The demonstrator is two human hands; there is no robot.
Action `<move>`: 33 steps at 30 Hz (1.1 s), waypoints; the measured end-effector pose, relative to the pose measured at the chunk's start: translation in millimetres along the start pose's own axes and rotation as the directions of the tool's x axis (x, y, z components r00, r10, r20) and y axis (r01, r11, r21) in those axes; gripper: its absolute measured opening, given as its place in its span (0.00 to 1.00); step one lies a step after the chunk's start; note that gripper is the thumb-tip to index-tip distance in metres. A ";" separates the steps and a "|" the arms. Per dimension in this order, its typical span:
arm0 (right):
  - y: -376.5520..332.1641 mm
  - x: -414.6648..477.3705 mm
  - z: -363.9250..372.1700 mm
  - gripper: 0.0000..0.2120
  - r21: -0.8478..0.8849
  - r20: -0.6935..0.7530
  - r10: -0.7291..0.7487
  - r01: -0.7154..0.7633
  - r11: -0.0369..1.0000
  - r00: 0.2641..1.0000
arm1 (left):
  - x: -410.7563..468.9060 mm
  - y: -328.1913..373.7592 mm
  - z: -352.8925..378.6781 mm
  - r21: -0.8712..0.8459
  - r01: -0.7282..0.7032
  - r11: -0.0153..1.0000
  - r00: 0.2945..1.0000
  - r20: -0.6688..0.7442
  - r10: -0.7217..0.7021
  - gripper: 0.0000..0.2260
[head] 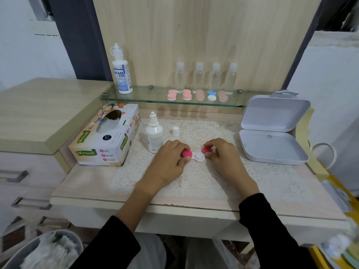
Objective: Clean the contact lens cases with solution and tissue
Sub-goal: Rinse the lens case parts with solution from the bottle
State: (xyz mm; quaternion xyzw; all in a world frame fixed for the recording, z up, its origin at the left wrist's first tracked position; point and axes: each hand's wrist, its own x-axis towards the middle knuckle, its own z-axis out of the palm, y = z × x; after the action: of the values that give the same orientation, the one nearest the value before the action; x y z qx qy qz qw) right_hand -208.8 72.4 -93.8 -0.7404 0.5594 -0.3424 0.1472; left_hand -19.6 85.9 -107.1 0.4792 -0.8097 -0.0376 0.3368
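Evidently light, stiff and slick, the small white plastic twin-well contact lens case [199, 156] lies on the cream lace mat [272, 177], where the left hand [169, 162] pinches its fitted pink cap [186, 153] and the right hand [223, 154] pinches the loose pink cap [206, 150], so cap rims seem the surest hold.

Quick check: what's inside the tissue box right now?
White tissue shows through the oval opening of the tissue box. The carton walls cover the rest, so how much remains cannot be seen.

Forearms reach forward, palms down; left hand [169, 162] pinches the left pink cap [186, 153], right hand [223, 155] the right pink cap [206, 150].
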 end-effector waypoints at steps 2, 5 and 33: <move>0.4 -4.3 1.6 0.09 0.062 -0.036 0.000 0.002 0.998 0.999 | 0.0 0.2 -0.2 0.001 0.002 1.000 1.000 0.000 -0.002 0.10; -4.9 -14.3 2.7 0.09 0.240 -0.098 -0.016 0.039 0.970 0.995 | 0.0 0.5 -0.9 0.006 0.001 1.000 1.000 -0.003 -0.001 0.10; -8.3 -16.5 9.0 0.22 -0.027 -0.007 -0.119 0.119 0.992 0.993 | -0.2 0.8 -0.8 0.015 0.007 1.000 1.000 0.005 -0.007 0.11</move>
State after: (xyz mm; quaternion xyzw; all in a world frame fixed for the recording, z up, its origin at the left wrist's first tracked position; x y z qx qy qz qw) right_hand -199.0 89.0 -101.0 -0.7730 0.5192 -0.3462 0.1144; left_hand -19.6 86.7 -106.2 0.4845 -0.8091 -0.0340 0.3310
